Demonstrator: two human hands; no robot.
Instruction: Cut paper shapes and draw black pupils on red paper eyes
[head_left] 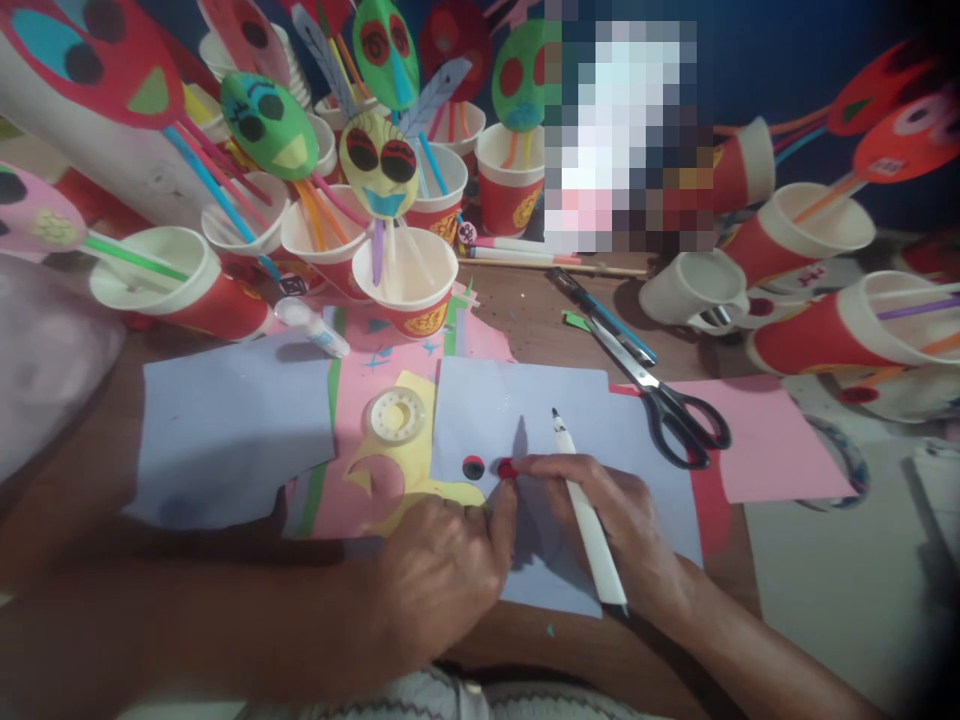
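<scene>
My right hand (pixel 626 510) holds a white marker (pixel 589 520), its black tip uncapped and pointing away from me. The index finger of that hand also reaches a small red and black paper circle (pixel 507 468) on the blue-grey paper (pixel 637 420). From the other side, my left hand (pixel 450 560), fingers curled under, touches the same circle with a fingertip. Just left of it lies a second black circle with a red edge (pixel 473 467). Cut yellow paper (pixel 416 480) rests partly beneath my left hand, and a white ring-shaped cap or roll (pixel 397 415) sits on it.
Black-handled scissors (pixel 679 420) and a blue cutter (pixel 615 315) lie beyond the paper. A glue stick (pixel 311 327) is at left. Paper cups (pixel 405 265) with painted faces on sticks line the back. A white mug (pixel 694 290) stands right, near pink paper (pixel 787 440).
</scene>
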